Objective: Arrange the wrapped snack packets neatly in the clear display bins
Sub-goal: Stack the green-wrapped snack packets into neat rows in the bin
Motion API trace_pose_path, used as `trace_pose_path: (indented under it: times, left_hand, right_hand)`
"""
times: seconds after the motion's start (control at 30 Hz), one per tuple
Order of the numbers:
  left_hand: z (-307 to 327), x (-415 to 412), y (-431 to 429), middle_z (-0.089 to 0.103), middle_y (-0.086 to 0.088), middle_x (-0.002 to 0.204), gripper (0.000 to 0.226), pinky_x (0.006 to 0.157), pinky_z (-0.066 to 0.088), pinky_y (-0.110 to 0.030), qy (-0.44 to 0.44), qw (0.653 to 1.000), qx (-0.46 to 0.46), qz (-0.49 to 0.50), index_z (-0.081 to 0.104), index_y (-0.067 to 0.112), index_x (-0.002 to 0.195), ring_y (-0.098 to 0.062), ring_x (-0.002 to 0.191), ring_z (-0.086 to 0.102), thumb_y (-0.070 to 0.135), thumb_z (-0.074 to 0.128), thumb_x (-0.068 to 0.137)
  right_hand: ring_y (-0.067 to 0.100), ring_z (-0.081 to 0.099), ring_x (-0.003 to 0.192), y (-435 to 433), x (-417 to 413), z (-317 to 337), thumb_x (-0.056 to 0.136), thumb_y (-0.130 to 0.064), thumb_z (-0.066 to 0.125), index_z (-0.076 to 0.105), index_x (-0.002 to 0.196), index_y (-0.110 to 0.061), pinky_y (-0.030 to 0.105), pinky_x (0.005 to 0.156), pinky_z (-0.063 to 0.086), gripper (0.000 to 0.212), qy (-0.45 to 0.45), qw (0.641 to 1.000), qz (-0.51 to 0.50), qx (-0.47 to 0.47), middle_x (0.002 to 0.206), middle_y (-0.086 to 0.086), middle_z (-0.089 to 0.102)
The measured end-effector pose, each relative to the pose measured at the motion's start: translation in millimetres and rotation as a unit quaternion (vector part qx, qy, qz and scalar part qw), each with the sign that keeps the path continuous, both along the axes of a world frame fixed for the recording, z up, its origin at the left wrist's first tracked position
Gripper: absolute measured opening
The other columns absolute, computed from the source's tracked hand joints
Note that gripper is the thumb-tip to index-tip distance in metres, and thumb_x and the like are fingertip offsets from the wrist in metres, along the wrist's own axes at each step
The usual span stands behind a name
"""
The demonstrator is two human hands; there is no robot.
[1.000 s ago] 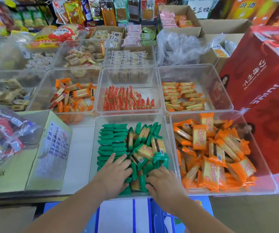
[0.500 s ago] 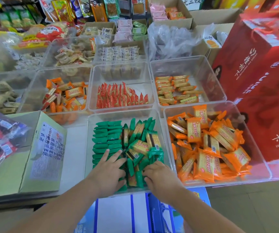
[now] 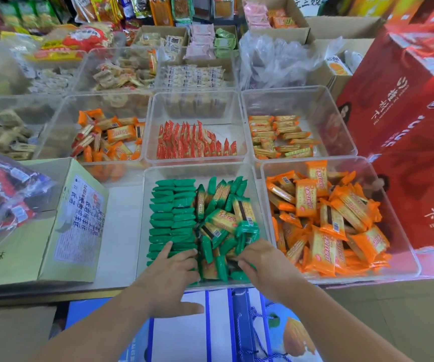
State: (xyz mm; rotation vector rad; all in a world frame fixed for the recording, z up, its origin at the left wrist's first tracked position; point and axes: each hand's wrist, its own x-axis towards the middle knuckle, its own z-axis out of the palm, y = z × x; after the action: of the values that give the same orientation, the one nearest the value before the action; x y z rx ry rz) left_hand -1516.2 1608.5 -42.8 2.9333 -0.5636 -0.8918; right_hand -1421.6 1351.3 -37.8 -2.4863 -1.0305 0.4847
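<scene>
The white desk (image 3: 121,231) shows a bare strip near its front edge. In the middle of that edge stands a clear middle bin (image 3: 140,244) holding green packets (image 3: 174,212). Just beside it, toward the front right corner, a right bin (image 3: 398,218) is heaped with orange packets (image 3: 323,246). A pale green carton (image 3: 74,223) sits at the front left. Behind these the second-row bins (image 3: 197,105) stand side by side, and the back-row bins (image 3: 93,61) line the far edge.
</scene>
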Motion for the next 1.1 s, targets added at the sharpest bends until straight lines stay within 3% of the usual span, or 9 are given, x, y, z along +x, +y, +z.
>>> trace_pose_path:
  times: [0.1,0.27,0.4,0.47,0.53,0.6,0.67,0.83,1.1]
  left_hand:
    - [-4,-3,-2,0.036,0.008,0.155,0.085,0.117,-0.017,-0.053,-0.007,1.0,-0.001,0.011,0.047,0.031,0.145,-0.011,0.153,0.0,0.086,0.029,0.083]
    - [-12,-8,1,0.023,0.01,0.164,0.085,0.116,-0.022,-0.047,-0.029,0.999,-0.038,0.02,0.044,0.035,0.147,-0.007,0.153,-0.008,0.087,0.032,0.081]
    - [-16,-8,4,0.02,0.008,0.166,0.093,0.118,-0.019,-0.044,-0.057,0.995,-0.076,0.041,0.046,0.036,0.147,-0.009,0.154,-0.004,0.09,0.039,0.072]
    - [-14,-10,4,0.02,0.006,0.166,0.095,0.121,-0.011,-0.046,-0.088,0.99,-0.095,0.061,0.049,0.036,0.145,-0.015,0.154,0.005,0.091,0.042,0.069]
    - [-13,-13,4,0.038,-0.001,0.156,0.091,0.122,0.013,-0.053,-0.146,0.976,-0.134,0.092,0.059,0.031,0.135,-0.024,0.147,0.03,0.09,0.05,0.067]
    - [-13,-15,3,0.055,-0.004,0.135,0.083,0.109,0.037,-0.054,-0.222,0.95,-0.167,0.139,0.066,0.021,0.12,-0.028,0.126,0.051,0.085,0.057,0.068]
    - [-13,-14,2,0.06,-0.005,0.119,0.068,0.097,0.046,-0.049,-0.281,0.924,-0.172,0.195,0.068,0.015,0.109,-0.028,0.109,0.057,0.073,0.055,0.078]
    - [-12,-15,0,0.058,-0.003,0.102,0.037,0.084,0.048,-0.043,-0.282,0.918,-0.158,0.229,0.064,0.014,0.096,-0.027,0.095,0.056,0.043,0.041,0.093]
    - [-5,-14,3,0.056,-0.001,0.108,0.031,0.087,0.046,-0.04,-0.237,0.908,-0.199,0.281,0.063,0.014,0.104,-0.023,0.097,0.053,0.031,0.041,0.091]
  right_hand:
    - [0.007,0.05,0.099,4,1,6,0.104,-0.033,0.047,0.07,0.112,-0.024,0.019,0.085,0.043,0.026,0.023,0.999,-0.039,-0.011,0.104,-0.008,0.063]
    - [0.009,0.059,0.08,20,-12,18,0.102,-0.034,0.047,0.07,0.096,-0.023,0.026,0.072,0.05,0.026,0.074,0.989,-0.129,-0.01,0.088,-0.007,0.067]
    - [0.02,0.063,0.08,45,-18,17,0.102,-0.038,0.043,0.066,0.091,-0.018,0.035,0.072,0.055,0.032,0.137,0.976,-0.127,-0.11,0.087,0.001,0.069]
    - [0.022,0.063,0.081,56,-16,13,0.102,-0.04,0.041,0.063,0.091,-0.016,0.035,0.073,0.055,0.035,0.156,0.967,-0.122,-0.158,0.087,0.004,0.067]
    - [0.025,0.064,0.086,66,-12,8,0.102,-0.041,0.042,0.063,0.099,-0.014,0.036,0.076,0.056,0.035,0.161,0.959,-0.123,-0.2,0.093,0.006,0.067]
    - [0.025,0.066,0.086,73,-9,3,0.101,-0.045,0.044,0.062,0.102,-0.013,0.036,0.076,0.058,0.036,0.152,0.95,-0.13,-0.239,0.093,0.006,0.067]
    - [0.022,0.066,0.082,80,-6,-2,0.098,-0.05,0.049,0.061,0.099,-0.015,0.035,0.072,0.058,0.036,0.133,0.943,-0.14,-0.272,0.088,0.003,0.066]
    - [0.014,0.058,0.065,100,-7,-17,0.088,-0.052,0.066,0.06,0.085,-0.019,0.027,0.053,0.046,0.033,0.173,0.929,-0.207,-0.253,0.078,-0.002,0.063]
    - [0.015,0.052,0.06,120,-11,-31,0.079,-0.038,0.068,0.054,0.075,-0.018,0.026,0.048,0.038,0.025,0.234,0.918,-0.225,-0.23,0.072,-0.002,0.056]
